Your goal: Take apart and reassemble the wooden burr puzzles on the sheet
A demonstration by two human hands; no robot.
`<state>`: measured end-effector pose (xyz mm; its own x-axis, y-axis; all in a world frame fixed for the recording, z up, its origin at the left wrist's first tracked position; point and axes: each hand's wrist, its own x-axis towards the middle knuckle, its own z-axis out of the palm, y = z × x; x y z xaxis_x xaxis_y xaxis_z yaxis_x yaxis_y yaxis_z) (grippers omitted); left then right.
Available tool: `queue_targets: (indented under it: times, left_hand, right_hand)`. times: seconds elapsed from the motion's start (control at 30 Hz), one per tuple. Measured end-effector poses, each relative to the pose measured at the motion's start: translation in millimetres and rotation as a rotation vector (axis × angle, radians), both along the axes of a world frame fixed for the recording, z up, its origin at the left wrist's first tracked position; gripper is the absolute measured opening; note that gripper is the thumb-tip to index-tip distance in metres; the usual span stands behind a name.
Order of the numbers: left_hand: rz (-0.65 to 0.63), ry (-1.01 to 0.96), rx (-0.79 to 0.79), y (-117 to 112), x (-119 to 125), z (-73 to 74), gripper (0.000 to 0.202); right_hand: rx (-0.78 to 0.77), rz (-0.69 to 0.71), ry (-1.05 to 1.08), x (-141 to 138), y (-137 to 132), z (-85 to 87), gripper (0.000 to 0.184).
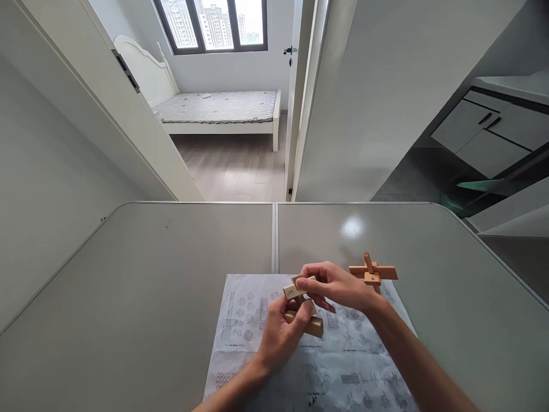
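Note:
My left hand (285,329) is closed around a brown wooden puzzle block (315,327), thumb on top, above the paper sheet. A pale wooden puzzle piece (293,292) with a numeral, seemingly 3, on its end sits just above that block. My right hand (328,284) pinches this pale piece between thumb and fingers. Whether the two pieces are joined is hidden by my fingers. Beyond my right wrist stands an assembled wooden cross puzzle (372,272), its orange-brown bars crossing one another; my wrist partly covers its base.
Under both hands lies a printed paper sheet (240,355) with small diagrams, on a grey table (128,297) with a metal seam (275,237) down its middle. Past the table's far edge are a doorway, a bed (218,107) and, at right, white cabinets (493,129).

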<state>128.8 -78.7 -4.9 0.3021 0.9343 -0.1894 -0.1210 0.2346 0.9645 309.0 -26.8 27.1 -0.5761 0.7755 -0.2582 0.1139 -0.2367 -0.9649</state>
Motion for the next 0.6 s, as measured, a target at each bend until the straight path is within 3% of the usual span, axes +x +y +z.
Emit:
queue_targets:
  times: [0.13, 0.27, 0.33, 0.43, 0.6]
  left_hand:
    - [0.063, -0.082, -0.132, 4.0, 0.0, -1.0, 0.054]
    - [0.109, -0.145, -0.207, 6.4, 0.6, 1.1, 0.057]
    - [0.125, -0.160, -0.203, 6.1, 1.1, 1.4, 0.056]
    - [0.126, -0.152, -0.166, 4.6, 1.9, 0.4, 0.055]
    - [0.126, -0.084, -0.091, 3.2, 1.5, -0.6, 0.056]
  right_hand:
    - [0.050, -0.025, -0.020, 3.2, 1.0, 0.5, 0.053]
    - [0.084, -0.059, -0.210, 13.6, -1.4, 15.2, 0.054]
    - [0.086, 0.012, -0.335, 15.3, -5.3, 26.0, 0.050]
    - [0.091, 0.160, -0.355, 10.3, -13.0, 39.2, 0.043]
    - [0.141, 0.174, -0.445, 1.1, -22.6, 50.1, 0.032]
